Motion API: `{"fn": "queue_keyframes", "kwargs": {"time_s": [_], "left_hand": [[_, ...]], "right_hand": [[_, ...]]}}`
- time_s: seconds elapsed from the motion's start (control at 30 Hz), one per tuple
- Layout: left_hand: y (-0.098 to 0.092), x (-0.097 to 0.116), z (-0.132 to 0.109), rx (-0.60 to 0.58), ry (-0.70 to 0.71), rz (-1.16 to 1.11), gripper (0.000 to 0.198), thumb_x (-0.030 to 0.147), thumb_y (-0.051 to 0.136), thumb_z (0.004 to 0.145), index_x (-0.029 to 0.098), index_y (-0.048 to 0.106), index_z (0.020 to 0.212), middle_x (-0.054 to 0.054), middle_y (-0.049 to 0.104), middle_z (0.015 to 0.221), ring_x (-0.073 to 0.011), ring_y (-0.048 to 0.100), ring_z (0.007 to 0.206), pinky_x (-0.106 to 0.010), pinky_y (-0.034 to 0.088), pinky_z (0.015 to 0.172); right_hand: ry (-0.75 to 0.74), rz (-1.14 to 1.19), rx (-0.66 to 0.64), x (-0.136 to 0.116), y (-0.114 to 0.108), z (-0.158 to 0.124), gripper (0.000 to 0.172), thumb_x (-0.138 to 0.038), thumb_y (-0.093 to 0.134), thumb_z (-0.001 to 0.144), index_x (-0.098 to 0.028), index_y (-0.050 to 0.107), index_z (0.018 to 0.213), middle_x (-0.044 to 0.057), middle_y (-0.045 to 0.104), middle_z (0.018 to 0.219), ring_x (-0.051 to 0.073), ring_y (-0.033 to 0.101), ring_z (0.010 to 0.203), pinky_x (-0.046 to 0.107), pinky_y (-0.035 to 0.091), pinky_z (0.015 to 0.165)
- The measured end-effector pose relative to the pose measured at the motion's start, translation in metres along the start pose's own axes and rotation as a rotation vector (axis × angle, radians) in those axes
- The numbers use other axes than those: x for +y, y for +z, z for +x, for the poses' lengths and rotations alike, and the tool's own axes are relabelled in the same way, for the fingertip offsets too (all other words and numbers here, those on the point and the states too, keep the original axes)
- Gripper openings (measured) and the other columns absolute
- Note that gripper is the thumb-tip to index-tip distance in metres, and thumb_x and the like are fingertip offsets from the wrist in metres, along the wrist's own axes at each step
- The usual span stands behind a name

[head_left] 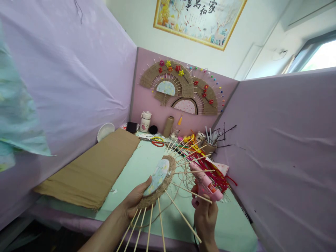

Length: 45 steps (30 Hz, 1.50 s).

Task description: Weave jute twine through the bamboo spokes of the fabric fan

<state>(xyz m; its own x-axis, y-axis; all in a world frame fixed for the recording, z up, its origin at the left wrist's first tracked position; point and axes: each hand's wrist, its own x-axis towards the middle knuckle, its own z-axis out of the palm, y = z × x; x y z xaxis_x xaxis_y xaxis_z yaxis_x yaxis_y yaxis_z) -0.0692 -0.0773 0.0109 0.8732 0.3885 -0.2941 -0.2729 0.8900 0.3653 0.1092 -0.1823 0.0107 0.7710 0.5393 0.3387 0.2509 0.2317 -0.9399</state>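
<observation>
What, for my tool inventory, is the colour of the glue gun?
Pink glue gun, with a reddish side label; seen in the head view, in the right hand.

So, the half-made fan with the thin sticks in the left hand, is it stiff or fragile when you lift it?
Probably light: the left hand holds the fan piece by one edge only. The thin sticks look springy and may snap if pressed. Loose cord trails beside it, so the winding could slip.
</observation>
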Motion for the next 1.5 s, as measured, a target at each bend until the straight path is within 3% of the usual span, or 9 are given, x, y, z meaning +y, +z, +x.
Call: {"fn": "queue_keyframes", "kwargs": {"time_s": [0.43,0.67,0.9,1.1,1.2,1.33,1.43,1.5], "left_hand": [[0.001,0.000,0.001,0.083,0.017,0.035,0.039,0.042,0.045,0.092,0.008,0.057,0.108,-0.005,0.071,0.064,-0.0149,0.065,0.044,-0.020,0.046,0.041],[0.001,0.000,0.000,0.046,0.006,0.035,0.036,0.041,0.051,0.090,0.009,0.059,0.104,-0.005,0.071,0.064,-0.0144,0.065,0.045,-0.018,0.047,0.042],[-0.004,0.000,0.002,0.022,-0.012,0.044,0.043,0.043,0.055,0.087,0.009,0.056,0.115,-0.004,0.071,0.065,-0.0147,0.064,0.044,-0.019,0.047,0.042],[0.003,0.000,-0.002,0.028,0.003,0.017,0.048,0.037,0.058,0.086,0.011,0.051,0.126,-0.005,0.074,0.076,-0.0141,0.067,0.052,-0.020,0.051,0.058],[0.004,0.000,-0.003,0.065,-0.004,0.020,0.049,0.040,0.055,0.087,0.009,0.052,0.124,-0.006,0.073,0.074,-0.0138,0.065,0.049,-0.020,0.048,0.052],[0.003,0.000,-0.003,0.110,0.003,0.030,0.048,0.042,0.049,0.090,0.008,0.053,0.124,-0.006,0.072,0.070,-0.0137,0.064,0.046,-0.020,0.046,0.047],[0.003,0.001,-0.004,0.106,-0.001,0.048,0.049,0.041,0.047,0.091,0.008,0.050,0.127,-0.006,0.073,0.070,-0.0142,0.064,0.046,-0.020,0.046,0.047],[0.003,0.003,-0.005,0.097,-0.012,0.068,0.054,0.041,0.048,0.091,0.005,0.046,0.131,-0.007,0.074,0.073,-0.0150,0.066,0.048,-0.021,0.048,0.048]], "right_hand": [[0.042,-0.006,0.026,0.004,0.000,0.001,0.066,-0.075,0.052,0.068,-0.011,0.067,0.074,0.012,0.067,0.071,0.019,0.060,0.060,0.024,0.043,0.044],[0.070,-0.008,0.018,0.006,-0.001,-0.001,0.067,-0.076,0.051,0.067,-0.012,0.067,0.074,0.011,0.065,0.073,0.017,0.057,0.061,0.024,0.044,0.046],[0.026,-0.017,0.002,0.008,-0.002,0.002,0.063,-0.074,0.050,0.071,-0.013,0.066,0.073,0.008,0.062,0.069,0.015,0.054,0.058,0.023,0.042,0.045],[-0.035,0.004,-0.044,0.008,0.001,0.001,0.055,-0.066,0.046,0.079,-0.014,0.063,0.073,0.005,0.058,0.066,0.012,0.048,0.052,0.022,0.038,0.044],[-0.025,-0.039,-0.048,0.008,-0.002,0.005,0.055,-0.066,0.043,0.081,-0.015,0.060,0.073,0.004,0.056,0.065,0.012,0.046,0.050,0.023,0.036,0.044],[-0.083,-0.297,-0.007,0.010,-0.031,0.026,0.060,-0.071,0.036,0.080,-0.015,0.058,0.080,0.002,0.052,0.059,0.015,0.045,0.049,0.027,0.037,0.046],[-0.199,-0.690,0.002,0.023,-0.073,0.046,0.057,-0.067,0.030,0.084,-0.017,0.057,0.084,0.010,0.062,0.073,0.024,0.056,0.066,0.033,0.042,0.059],[-0.189,-1.000,-0.080,0.038,-0.103,0.053,0.054,-0.064,0.025,0.087,-0.020,0.055,0.073,0.012,0.062,0.070,0.027,0.057,0.066,0.036,0.041,0.060]]}}
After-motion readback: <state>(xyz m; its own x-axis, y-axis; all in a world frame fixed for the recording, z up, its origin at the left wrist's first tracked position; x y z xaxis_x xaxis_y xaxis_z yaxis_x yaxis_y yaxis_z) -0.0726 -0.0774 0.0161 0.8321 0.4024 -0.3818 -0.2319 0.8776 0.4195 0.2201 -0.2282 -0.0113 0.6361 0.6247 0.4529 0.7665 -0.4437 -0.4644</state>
